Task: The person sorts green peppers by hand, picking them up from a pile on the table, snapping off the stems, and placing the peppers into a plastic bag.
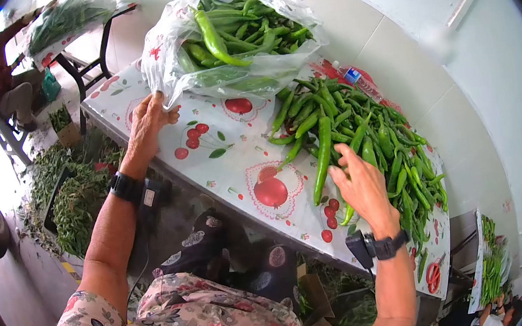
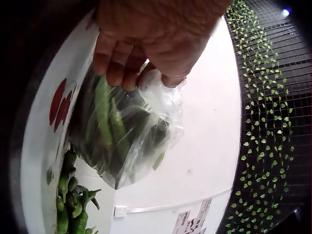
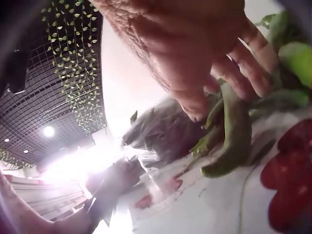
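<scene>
A clear plastic bag (image 1: 162,51) full of green peppers (image 1: 238,32) stands at the table's far side. My left hand (image 1: 146,121) pinches its near left edge; the left wrist view shows the fingers and thumb of this hand (image 2: 156,39) on the gathered plastic (image 2: 163,97). A loose pile of green peppers (image 1: 397,159) covers the right part of the table. Over the pile's near edge is my right hand (image 1: 365,189), fingers loosely bent, beside a long pepper (image 1: 323,155). In the right wrist view, the fingertips of the hand (image 3: 195,53) are at a curved pepper (image 3: 234,131); contact is unclear.
The table (image 1: 216,168) has a fruit-patterned cover. A bottle with a blue cap (image 1: 353,76) lies behind the pile, by red netting. Red scissors (image 1: 433,277) lie at the right end. Leafy plants (image 1: 77,205) cover the floor at left, and a person (image 1: 3,84) sits beyond.
</scene>
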`<action>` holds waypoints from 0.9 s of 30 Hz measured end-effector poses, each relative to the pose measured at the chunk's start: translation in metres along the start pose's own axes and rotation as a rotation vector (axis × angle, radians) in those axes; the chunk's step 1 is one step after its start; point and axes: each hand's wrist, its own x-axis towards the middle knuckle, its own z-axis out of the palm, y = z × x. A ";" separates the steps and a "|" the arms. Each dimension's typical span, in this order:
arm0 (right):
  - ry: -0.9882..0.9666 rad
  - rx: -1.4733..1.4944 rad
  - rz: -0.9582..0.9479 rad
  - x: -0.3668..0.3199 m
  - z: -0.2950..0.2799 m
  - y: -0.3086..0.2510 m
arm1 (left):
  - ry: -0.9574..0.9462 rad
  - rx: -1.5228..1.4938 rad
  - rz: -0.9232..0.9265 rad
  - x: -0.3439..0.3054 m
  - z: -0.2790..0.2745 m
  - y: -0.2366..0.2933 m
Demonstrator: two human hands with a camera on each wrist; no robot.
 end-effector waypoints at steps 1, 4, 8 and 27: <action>-0.057 0.024 0.091 0.007 0.004 -0.010 | 0.023 0.004 -0.003 -0.004 0.002 0.001; -0.078 -0.076 0.012 0.018 0.031 -0.008 | 0.067 0.024 0.011 -0.007 0.012 0.009; -0.013 -0.046 -0.099 0.008 0.038 -0.006 | 0.013 0.095 0.033 -0.005 0.007 0.003; 0.015 0.760 0.210 0.021 -0.005 0.006 | -0.010 0.108 0.093 -0.009 0.010 0.006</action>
